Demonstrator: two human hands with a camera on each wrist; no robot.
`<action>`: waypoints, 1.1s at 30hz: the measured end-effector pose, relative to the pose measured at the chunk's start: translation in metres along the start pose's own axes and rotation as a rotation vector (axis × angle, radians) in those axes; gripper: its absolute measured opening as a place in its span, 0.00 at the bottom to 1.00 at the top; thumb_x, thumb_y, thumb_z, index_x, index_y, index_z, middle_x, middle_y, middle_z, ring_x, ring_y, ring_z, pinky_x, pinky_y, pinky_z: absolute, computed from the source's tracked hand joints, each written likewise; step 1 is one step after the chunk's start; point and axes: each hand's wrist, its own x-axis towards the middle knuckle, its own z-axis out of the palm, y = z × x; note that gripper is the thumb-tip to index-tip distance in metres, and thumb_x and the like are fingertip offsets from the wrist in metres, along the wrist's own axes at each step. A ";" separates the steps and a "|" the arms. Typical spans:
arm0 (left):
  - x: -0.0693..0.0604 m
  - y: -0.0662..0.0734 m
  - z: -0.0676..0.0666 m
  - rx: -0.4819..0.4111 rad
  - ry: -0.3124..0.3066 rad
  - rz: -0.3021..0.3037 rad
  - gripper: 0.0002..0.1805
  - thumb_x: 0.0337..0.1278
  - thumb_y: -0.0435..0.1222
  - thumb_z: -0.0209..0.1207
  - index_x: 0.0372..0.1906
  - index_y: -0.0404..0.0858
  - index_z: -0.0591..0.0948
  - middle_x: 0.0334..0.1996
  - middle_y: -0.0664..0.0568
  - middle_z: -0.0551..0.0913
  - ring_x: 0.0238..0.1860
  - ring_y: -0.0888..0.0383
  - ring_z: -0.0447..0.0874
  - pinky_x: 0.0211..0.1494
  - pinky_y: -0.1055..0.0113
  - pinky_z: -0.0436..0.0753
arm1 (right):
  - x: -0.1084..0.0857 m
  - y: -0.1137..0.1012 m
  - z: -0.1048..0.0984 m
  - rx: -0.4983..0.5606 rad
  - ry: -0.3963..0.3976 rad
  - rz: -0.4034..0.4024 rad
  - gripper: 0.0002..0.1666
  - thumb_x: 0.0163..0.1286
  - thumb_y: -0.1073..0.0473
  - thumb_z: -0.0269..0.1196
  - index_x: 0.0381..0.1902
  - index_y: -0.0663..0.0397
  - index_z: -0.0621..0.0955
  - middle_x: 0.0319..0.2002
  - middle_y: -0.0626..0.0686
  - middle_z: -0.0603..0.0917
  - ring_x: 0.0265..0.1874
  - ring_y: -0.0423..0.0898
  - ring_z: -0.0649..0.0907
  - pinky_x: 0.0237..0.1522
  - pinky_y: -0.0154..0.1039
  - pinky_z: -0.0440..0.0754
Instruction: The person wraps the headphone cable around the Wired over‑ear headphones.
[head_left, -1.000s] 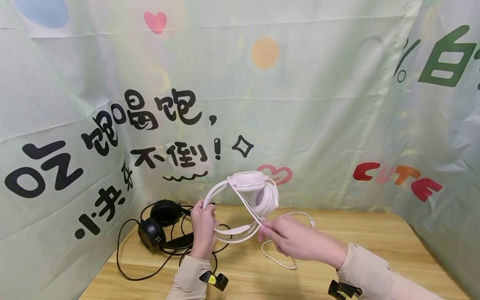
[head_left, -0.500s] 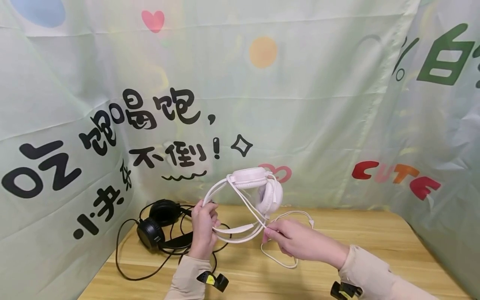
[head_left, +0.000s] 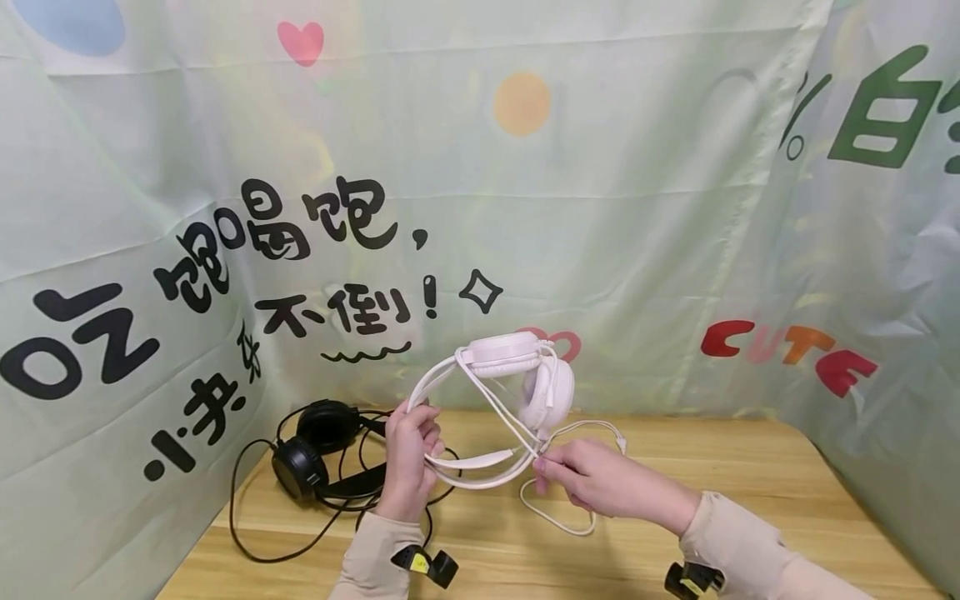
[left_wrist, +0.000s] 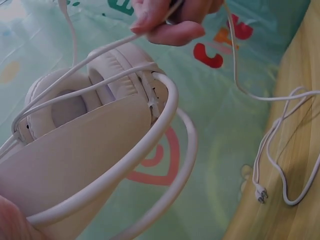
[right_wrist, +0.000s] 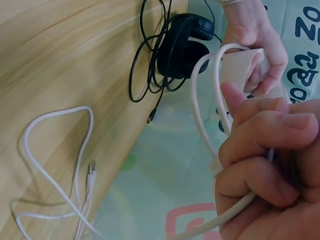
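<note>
White headphones [head_left: 501, 353] are held above the table, ear cups up and to the right. My left hand [head_left: 408, 458] grips their headband at its left side; in the right wrist view the fingers of the left hand [right_wrist: 252, 37] wrap the band. The thin white cable [left_wrist: 90, 92] crosses the ear cups and band. My right hand [head_left: 607, 479] pinches this cable beside the lower right of the headband, and in the right wrist view its curled fingers [right_wrist: 260, 127] close round the cable. Trailing down, the cable's plug end [left_wrist: 260, 192] lies on the table.
Black headphones [head_left: 300, 468] with a tangled black cable lie on the wooden table [head_left: 675, 450] to the left, behind my left hand. Printed cloth [head_left: 600, 250] hangs behind and at both sides of the table.
The white headphones have turned slightly, their ear cups shifting right and a little up. My right hand has moved slightly right with the cable; my left hand keeps its grip.
</note>
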 end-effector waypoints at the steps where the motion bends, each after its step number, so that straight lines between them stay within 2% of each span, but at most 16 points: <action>1: 0.000 0.000 0.000 -0.004 -0.005 -0.001 0.11 0.63 0.25 0.54 0.30 0.42 0.67 0.15 0.61 0.57 0.14 0.66 0.56 0.17 0.76 0.58 | 0.000 0.002 0.000 -0.002 0.000 0.001 0.21 0.87 0.50 0.54 0.32 0.45 0.86 0.12 0.36 0.66 0.11 0.30 0.67 0.14 0.29 0.64; 11: -0.002 0.002 0.002 -0.036 -0.021 -0.029 0.11 0.63 0.25 0.53 0.31 0.42 0.68 0.15 0.61 0.57 0.14 0.66 0.55 0.16 0.77 0.57 | 0.000 0.016 -0.004 0.048 -0.019 0.000 0.22 0.87 0.51 0.54 0.31 0.47 0.85 0.11 0.37 0.64 0.10 0.30 0.64 0.14 0.27 0.62; 17: -0.002 0.002 0.003 -0.061 -0.035 -0.037 0.13 0.62 0.25 0.53 0.28 0.43 0.66 0.17 0.60 0.56 0.13 0.67 0.54 0.15 0.77 0.57 | 0.002 0.025 -0.003 0.086 -0.026 0.004 0.23 0.87 0.52 0.54 0.29 0.50 0.85 0.12 0.38 0.64 0.10 0.30 0.64 0.14 0.25 0.61; 20: -0.001 0.003 0.003 -0.074 -0.039 -0.042 0.13 0.62 0.25 0.53 0.27 0.43 0.67 0.17 0.60 0.56 0.13 0.67 0.55 0.15 0.77 0.57 | 0.002 0.028 -0.003 0.093 -0.033 -0.005 0.25 0.87 0.51 0.54 0.30 0.54 0.85 0.12 0.38 0.64 0.11 0.30 0.64 0.14 0.26 0.61; 26: -0.001 0.004 0.004 -0.081 -0.054 -0.052 0.12 0.63 0.25 0.52 0.29 0.43 0.67 0.19 0.60 0.56 0.13 0.67 0.55 0.15 0.77 0.57 | 0.002 0.032 -0.005 0.088 -0.052 -0.023 0.27 0.87 0.49 0.53 0.30 0.55 0.85 0.13 0.37 0.64 0.13 0.31 0.63 0.15 0.29 0.60; 33: 0.000 0.002 0.003 -0.091 -0.068 -0.063 0.12 0.64 0.25 0.52 0.30 0.43 0.67 0.19 0.60 0.56 0.14 0.68 0.54 0.15 0.77 0.57 | 0.000 0.038 -0.006 0.129 -0.072 -0.049 0.27 0.89 0.52 0.51 0.31 0.57 0.85 0.13 0.37 0.62 0.13 0.29 0.61 0.14 0.28 0.60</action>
